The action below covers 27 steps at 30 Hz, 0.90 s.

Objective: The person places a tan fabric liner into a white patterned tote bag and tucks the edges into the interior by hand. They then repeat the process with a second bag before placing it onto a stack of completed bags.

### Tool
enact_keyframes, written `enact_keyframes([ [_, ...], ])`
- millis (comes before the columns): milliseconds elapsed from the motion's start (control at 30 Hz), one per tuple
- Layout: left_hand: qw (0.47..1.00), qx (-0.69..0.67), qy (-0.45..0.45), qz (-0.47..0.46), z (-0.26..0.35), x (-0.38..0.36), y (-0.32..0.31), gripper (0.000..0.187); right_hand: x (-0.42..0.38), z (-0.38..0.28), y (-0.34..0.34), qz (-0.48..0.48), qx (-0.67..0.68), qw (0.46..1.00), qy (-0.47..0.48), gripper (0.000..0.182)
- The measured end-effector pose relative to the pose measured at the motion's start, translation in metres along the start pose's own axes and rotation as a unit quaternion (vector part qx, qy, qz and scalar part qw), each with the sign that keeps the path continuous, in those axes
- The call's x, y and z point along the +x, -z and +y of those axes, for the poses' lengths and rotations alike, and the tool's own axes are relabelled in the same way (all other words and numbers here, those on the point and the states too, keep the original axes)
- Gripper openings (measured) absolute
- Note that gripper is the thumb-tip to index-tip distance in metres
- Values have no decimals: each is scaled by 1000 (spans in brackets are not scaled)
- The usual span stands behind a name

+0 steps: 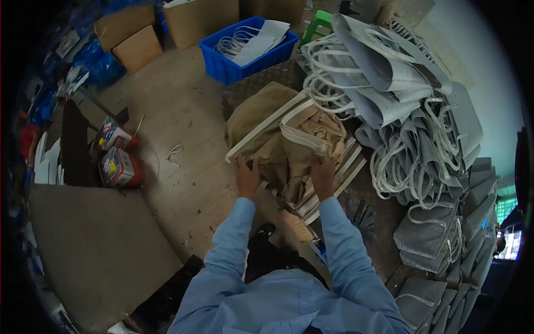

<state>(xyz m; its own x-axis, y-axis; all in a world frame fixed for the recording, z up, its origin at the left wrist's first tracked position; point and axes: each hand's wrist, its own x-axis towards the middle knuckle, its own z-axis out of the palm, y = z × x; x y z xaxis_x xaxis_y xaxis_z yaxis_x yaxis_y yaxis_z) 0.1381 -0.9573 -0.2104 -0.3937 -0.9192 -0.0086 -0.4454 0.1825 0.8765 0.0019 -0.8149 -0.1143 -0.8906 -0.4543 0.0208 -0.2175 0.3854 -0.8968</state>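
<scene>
Both hands are at the near side of a tan fabric bundle [258,119] with cream bands, which lies on a dark surface. My left hand [247,177] is at the bundle's lower left, by the end of a long cream strip, its fingers bent against the cloth. On the right, my right hand [322,173] closes on the fabric just below a looped cream strap [295,133]. The fingertips of both hands are partly lost in the folds. More cream-edged tan pieces [347,167] lie under and beside the right hand.
Grey bags with white handles [389,83] are heaped at the right, with more grey bags [425,234] stacked nearer. A blue crate [250,69] and cardboard boxes [200,22] stand at the back. Red-and-white containers [120,167] and a brown board [94,245] are at the left.
</scene>
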Motion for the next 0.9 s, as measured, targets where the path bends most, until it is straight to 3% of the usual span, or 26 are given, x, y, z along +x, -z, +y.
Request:
enact_keyframes([
  [33,991,103,-62,-59,1,-4,0,67,0,15,26,35,125,990,-54,31],
  [100,969,163,-129,-134,21,-1,1,69,-12,29,71,76,379,913,-133,26],
  [133,934,232,-191,-194,28,-1,-2,70,-17,30,85,95,379,910,-134,26],
  [200,905,252,-260,-224,48,13,-38,69,-30,32,110,169,469,861,-100,25],
  [267,869,264,-335,-251,49,12,-70,67,-48,12,142,223,471,849,-89,22],
  [333,837,400,-317,-198,34,22,-96,68,-65,20,192,286,321,903,10,20],
  [400,854,378,-260,-245,53,21,-92,59,-94,-42,234,360,339,868,48,17],
  [467,791,302,-184,-500,69,41,-89,53,-135,-71,274,405,331,852,-3,15],
  [500,799,295,-190,-489,68,41,-92,53,-155,-72,287,434,327,839,8,15],
  [567,793,288,-225,-487,89,10,-100,53,-198,-72,299,400,277,874,5,15],
  [633,855,-6,-296,-425,125,-48,-82,59,-235,-81,304,442,264,857,-19,14],
  [667,845,0,-343,-411,134,-62,-84,63,-261,-64,317,447,221,867,2,13],
  [700,858,73,-289,-418,124,-47,-105,65,-286,-49,329,441,180,879,22,13],
  [733,872,143,-226,-410,113,-18,-123,66,-307,-46,341,510,192,838,1,13],
  [767,896,129,-157,-394,121,0,-119,68,-328,-49,352,568,205,797,-19,13],
  [800,916,112,-93,-374,128,19,-108,71,-352,-56,364,565,224,794,2,13],
  [833,925,109,-95,-351,103,62,-125,71,-369,-59,377,565,241,788,34,14],
  [900,852,288,-123,-420,46,139,-146,72,-393,-51,379,586,235,775,32,13],
])
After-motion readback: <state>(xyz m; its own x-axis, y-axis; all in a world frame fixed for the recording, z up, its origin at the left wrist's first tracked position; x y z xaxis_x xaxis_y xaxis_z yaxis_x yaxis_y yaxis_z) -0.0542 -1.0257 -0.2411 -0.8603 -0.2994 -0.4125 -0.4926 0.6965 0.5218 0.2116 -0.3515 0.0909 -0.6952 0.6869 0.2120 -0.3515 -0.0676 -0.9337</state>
